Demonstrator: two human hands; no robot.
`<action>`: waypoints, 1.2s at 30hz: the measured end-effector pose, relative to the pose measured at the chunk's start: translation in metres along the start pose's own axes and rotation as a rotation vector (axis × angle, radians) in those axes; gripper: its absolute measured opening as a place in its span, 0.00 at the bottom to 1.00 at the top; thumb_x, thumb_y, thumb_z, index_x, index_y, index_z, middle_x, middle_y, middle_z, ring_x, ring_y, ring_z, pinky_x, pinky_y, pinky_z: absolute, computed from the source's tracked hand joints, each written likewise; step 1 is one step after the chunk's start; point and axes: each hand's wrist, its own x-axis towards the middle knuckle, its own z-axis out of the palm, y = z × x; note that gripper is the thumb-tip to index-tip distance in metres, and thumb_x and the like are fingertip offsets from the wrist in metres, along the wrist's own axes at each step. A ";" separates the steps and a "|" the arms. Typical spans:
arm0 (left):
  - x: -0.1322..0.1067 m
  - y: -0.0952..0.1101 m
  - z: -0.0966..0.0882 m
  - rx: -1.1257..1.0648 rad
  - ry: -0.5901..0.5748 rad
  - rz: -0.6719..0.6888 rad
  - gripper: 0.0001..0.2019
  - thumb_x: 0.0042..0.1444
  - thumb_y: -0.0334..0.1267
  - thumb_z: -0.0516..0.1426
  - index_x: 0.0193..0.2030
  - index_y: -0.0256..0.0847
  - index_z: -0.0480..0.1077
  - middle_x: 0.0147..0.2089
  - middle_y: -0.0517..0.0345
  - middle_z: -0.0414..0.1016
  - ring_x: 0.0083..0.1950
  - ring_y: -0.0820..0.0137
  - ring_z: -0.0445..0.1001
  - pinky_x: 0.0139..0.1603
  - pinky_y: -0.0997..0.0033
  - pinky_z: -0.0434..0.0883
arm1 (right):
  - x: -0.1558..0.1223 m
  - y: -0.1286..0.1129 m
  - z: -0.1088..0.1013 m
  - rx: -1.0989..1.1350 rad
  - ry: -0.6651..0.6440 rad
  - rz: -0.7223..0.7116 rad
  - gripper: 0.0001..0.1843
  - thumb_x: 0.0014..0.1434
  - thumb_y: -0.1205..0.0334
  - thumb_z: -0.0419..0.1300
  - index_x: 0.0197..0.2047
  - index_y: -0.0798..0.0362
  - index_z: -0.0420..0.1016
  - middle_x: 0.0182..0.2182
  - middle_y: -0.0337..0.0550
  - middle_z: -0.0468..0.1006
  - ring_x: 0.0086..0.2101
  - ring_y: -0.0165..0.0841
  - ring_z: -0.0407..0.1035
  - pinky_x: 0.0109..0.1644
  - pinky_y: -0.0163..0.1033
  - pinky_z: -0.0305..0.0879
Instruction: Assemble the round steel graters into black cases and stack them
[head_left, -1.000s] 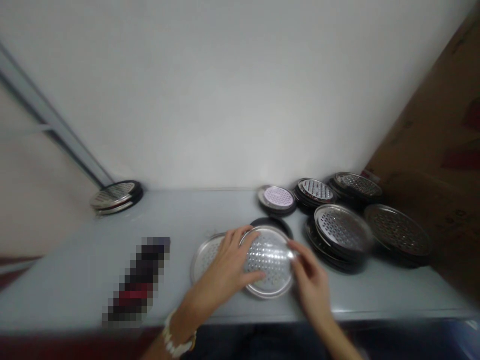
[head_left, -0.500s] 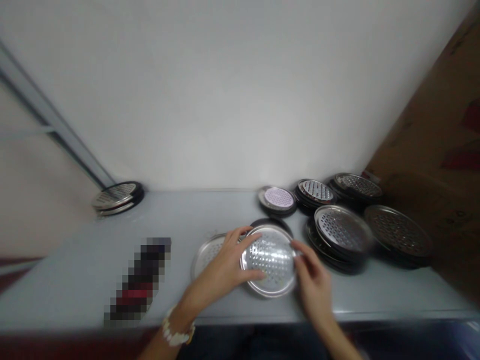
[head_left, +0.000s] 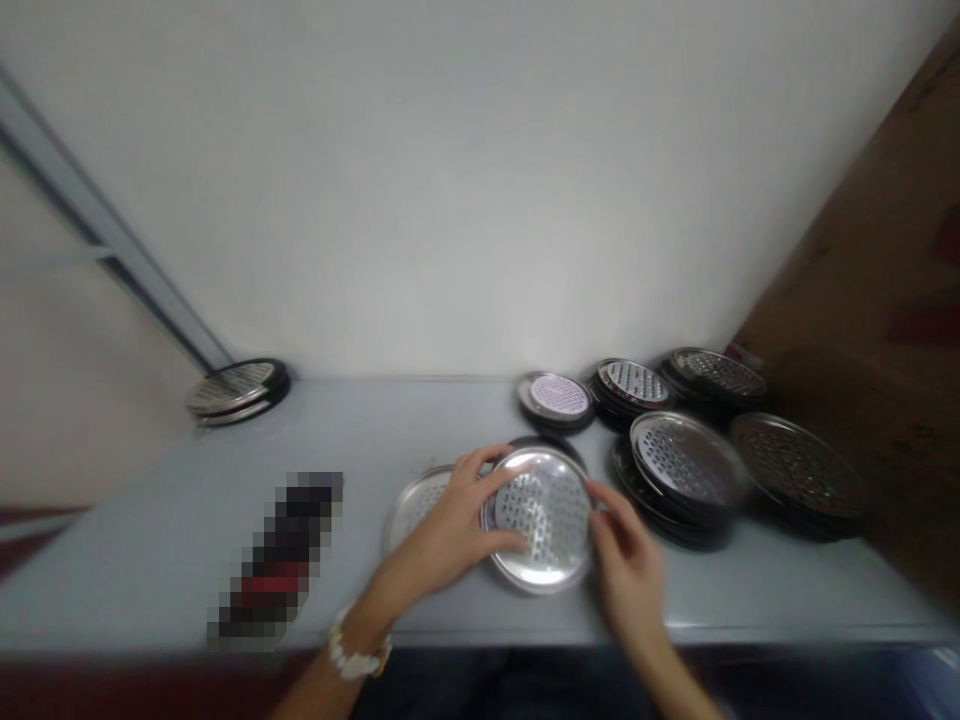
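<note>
A round perforated steel tray [head_left: 544, 520] lies near the front edge of the pale table [head_left: 375, 430]. My left hand [head_left: 450, 535] grips its left rim, thumb on the perforated face and fingers curled over the far edge. At the right rim, my right hand [head_left: 626, 565] pinches the tray with bent fingers. A black round tray [head_left: 546, 443] peeks out behind it. Another steel tray [head_left: 409, 510] lies flat to the left, partly under my left hand.
Stacks of similar perforated trays [head_left: 679, 465] crowd the right back of the table, beside a brown cardboard box [head_left: 877, 300]. One more stack [head_left: 236, 388] sits at the far left by the wall. A pixelated dark object [head_left: 281, 555] lies at front left.
The held tray has tilted and shifted slightly between my hands. My left thumb has slid further onto its face. Both hands keep their hold.
</note>
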 end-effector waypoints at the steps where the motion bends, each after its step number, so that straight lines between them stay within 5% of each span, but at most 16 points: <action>1: 0.000 -0.001 0.000 -0.007 -0.005 -0.003 0.39 0.47 0.34 0.74 0.65 0.57 0.69 0.70 0.55 0.61 0.72 0.54 0.59 0.75 0.49 0.56 | 0.000 0.000 0.000 -0.001 -0.001 -0.002 0.19 0.61 0.49 0.63 0.50 0.50 0.82 0.51 0.51 0.82 0.52 0.47 0.74 0.61 0.55 0.66; 21: 0.000 0.001 0.002 -0.018 -0.060 -0.095 0.38 0.51 0.37 0.72 0.68 0.55 0.66 0.69 0.52 0.64 0.68 0.54 0.67 0.72 0.51 0.61 | 0.000 0.000 0.000 -0.016 0.025 -0.091 0.16 0.64 0.52 0.62 0.51 0.49 0.82 0.52 0.50 0.81 0.54 0.45 0.73 0.60 0.53 0.68; 26: 0.000 0.006 0.001 -0.011 0.028 -0.007 0.38 0.46 0.29 0.73 0.64 0.55 0.70 0.69 0.54 0.62 0.70 0.56 0.62 0.73 0.51 0.58 | 0.000 0.003 0.000 -0.039 0.019 -0.102 0.16 0.65 0.53 0.61 0.51 0.49 0.81 0.52 0.50 0.80 0.54 0.44 0.72 0.60 0.53 0.67; 32: 0.001 0.010 0.000 0.016 0.133 0.115 0.38 0.47 0.29 0.73 0.65 0.53 0.69 0.60 0.55 0.73 0.64 0.57 0.66 0.69 0.50 0.64 | 0.001 0.005 0.000 -0.019 0.044 -0.052 0.18 0.63 0.51 0.62 0.50 0.51 0.82 0.52 0.52 0.81 0.52 0.45 0.73 0.60 0.54 0.67; 36: 0.001 0.012 -0.001 -0.045 0.167 0.062 0.37 0.51 0.30 0.71 0.66 0.53 0.67 0.58 0.56 0.75 0.59 0.59 0.71 0.65 0.52 0.67 | 0.002 0.002 0.000 -0.009 0.031 -0.049 0.18 0.63 0.51 0.62 0.50 0.51 0.82 0.52 0.51 0.81 0.54 0.45 0.72 0.61 0.55 0.66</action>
